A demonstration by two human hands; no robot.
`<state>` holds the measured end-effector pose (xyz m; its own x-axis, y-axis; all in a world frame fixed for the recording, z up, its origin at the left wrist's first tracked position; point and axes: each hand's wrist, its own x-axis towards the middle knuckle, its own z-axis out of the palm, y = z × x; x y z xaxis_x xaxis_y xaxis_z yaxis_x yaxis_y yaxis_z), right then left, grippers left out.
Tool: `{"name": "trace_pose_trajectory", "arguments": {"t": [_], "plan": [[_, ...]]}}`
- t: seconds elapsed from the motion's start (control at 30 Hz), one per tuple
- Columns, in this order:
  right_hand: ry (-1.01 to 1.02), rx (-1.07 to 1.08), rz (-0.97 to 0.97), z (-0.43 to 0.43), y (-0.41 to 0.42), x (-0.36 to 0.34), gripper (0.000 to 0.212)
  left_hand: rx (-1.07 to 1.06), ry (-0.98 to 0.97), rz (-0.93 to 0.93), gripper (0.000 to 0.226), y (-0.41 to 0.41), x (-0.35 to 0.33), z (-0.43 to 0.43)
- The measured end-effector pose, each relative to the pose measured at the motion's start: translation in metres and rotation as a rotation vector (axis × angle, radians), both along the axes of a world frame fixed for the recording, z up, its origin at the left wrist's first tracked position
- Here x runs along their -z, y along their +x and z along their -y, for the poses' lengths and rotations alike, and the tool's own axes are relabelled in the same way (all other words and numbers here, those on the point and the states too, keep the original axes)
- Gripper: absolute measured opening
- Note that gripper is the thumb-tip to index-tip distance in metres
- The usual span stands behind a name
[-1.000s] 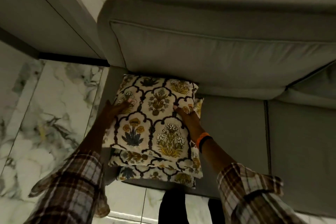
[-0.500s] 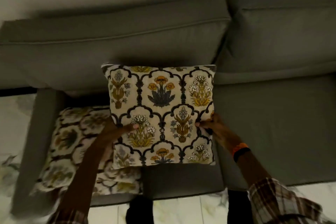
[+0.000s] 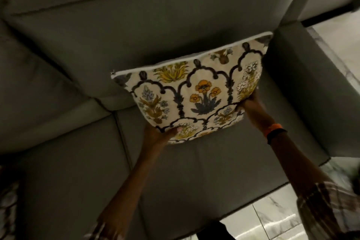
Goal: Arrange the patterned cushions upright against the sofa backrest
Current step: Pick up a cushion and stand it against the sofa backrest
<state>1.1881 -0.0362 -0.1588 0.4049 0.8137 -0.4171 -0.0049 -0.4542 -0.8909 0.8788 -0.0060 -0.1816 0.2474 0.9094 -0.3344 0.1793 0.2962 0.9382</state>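
A cream cushion with dark arches and yellow flowers (image 3: 196,91) is held above the grey sofa seat (image 3: 194,177), close to the backrest (image 3: 136,31) near the right armrest (image 3: 296,91). My left hand (image 3: 157,134) grips its lower left corner. My right hand (image 3: 251,105) grips its lower right edge; an orange and black band sits on that wrist. The cushion tilts, its white-piped top edge leaning toward the backrest. A blurred patch of more patterned cushions (image 3: 7,200) shows at the far left edge.
The sofa has several grey back and seat sections with seams between them. White marble floor (image 3: 272,218) lies in front of the sofa and beyond the right armrest. My dark trouser leg shows at the bottom.
I lifted the top cushion off the pile at the sofa's left end and carried it right, to the section beside the right armrest. The pile has slipped to the far left of view.
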Motion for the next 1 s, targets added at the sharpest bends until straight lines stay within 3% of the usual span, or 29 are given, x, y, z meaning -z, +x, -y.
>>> {"name": "trace_pose_trajectory", "arguments": {"t": [0.13,0.23,0.4,0.5,0.53,0.6,0.7,0.77,0.83,0.93,1.0], "plan": [[0.039,0.033,0.032,-0.014,0.086,0.011,0.118,0.057,0.120,0.066,0.077,0.088,0.021,-0.018],[0.079,0.105,0.122,-0.034,0.141,0.023,0.103,0.062,0.174,0.070,0.080,0.147,0.034,-0.030],[0.122,0.181,0.163,-0.060,0.215,0.050,0.093,0.054,0.179,0.091,0.102,0.227,0.059,-0.052],[0.121,0.133,0.131,-0.062,0.224,0.065,0.109,0.039,0.142,0.081,0.116,0.243,0.074,-0.067],[0.103,0.120,0.138,-0.062,0.225,0.072,0.116,0.046,0.128,0.079,0.111,0.243,0.081,-0.072],[0.106,0.098,0.183,-0.060,0.223,0.087,0.111,0.056,0.128,0.053,0.101,0.239,0.091,-0.080],[0.089,0.138,0.215,-0.046,0.214,0.105,0.104,0.075,0.130,0.039,0.114,0.232,0.093,-0.079],[0.043,0.283,0.169,-0.028,0.196,0.110,0.119,0.080,0.106,0.035,0.116,0.224,0.096,-0.071],[-0.058,0.434,0.230,-0.007,0.162,0.113,0.116,0.089,0.120,-0.012,0.117,0.211,0.096,-0.057],[-0.163,0.488,0.479,0.025,0.089,0.114,0.088,0.143,0.257,-0.266,0.114,0.178,0.090,-0.027],[-0.198,0.452,0.579,0.038,0.027,0.111,0.084,0.177,0.447,-0.513,0.097,0.142,0.082,-0.009]]}}
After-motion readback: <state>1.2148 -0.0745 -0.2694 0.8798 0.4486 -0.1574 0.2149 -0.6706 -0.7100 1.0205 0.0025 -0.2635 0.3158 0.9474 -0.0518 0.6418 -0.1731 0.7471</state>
